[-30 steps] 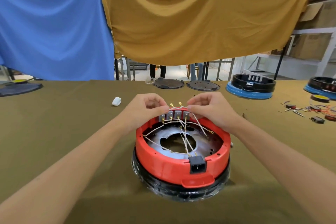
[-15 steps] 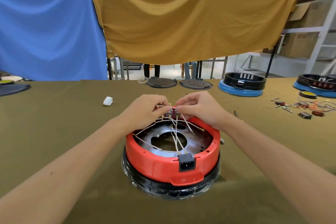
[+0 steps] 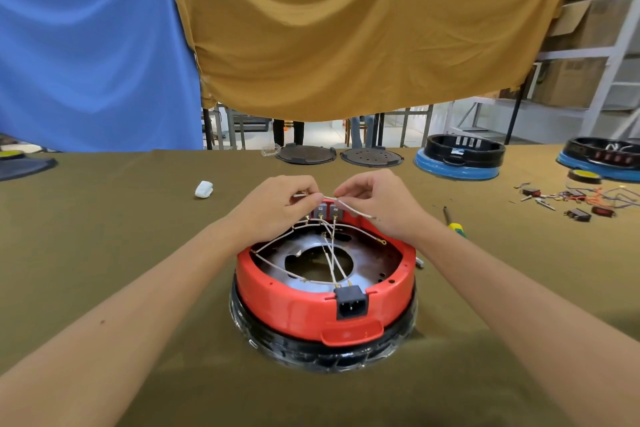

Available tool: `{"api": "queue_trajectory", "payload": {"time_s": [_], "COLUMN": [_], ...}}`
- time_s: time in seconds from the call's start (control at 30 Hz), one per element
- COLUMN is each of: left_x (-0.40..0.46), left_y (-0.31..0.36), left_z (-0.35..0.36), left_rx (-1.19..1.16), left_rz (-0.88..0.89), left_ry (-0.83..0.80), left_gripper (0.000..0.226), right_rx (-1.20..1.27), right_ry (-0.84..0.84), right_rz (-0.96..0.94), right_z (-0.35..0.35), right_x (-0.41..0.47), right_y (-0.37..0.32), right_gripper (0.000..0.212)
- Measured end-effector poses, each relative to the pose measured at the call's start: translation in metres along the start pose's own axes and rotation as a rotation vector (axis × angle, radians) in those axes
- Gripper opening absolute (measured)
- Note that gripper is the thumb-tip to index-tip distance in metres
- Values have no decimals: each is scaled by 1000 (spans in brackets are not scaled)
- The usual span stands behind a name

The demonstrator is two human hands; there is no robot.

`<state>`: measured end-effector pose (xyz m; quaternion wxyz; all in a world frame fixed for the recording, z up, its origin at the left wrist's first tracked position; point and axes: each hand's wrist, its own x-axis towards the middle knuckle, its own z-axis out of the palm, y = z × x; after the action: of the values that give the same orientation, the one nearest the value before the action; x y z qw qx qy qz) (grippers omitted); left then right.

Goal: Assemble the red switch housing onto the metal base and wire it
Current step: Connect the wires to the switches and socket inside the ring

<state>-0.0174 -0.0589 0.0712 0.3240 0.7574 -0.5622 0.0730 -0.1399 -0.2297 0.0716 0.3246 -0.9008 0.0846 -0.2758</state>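
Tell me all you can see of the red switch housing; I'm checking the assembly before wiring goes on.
The red switch housing is a glossy, plastic-looking ring, upright on a black base on the olive-covered table. A black two-pin power socket sits in its near wall above a red tab. Inside lies a metal plate with a round hole, crossed by thin white wires. Grey switch terminals line its far rim, where the left hand and right hand pinch one wire.
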Motion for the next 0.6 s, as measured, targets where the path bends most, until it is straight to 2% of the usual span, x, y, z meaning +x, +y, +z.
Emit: {"api": "queue_trajectory", "payload": {"time_s": [0.2,0.43,0.6], "left_x": [3,7,6], "left_y": [-2,-2,1], "left_z": [-1,0,1], "left_rx": [-61,-41,114], "left_rz": [-31,-12,2], "left_ry": [13,-2,-5], "left_gripper": [6,9,12], "right_rx": [27,-3,-100], "right_ry": [-26,-37,-9], "right_rz": [-8,-30,-84], "right_z": [-1,0,1], "right_x": [-1,-1,-2], "right_y": [-3,-1,-2], "right_gripper": [9,7,5]}}
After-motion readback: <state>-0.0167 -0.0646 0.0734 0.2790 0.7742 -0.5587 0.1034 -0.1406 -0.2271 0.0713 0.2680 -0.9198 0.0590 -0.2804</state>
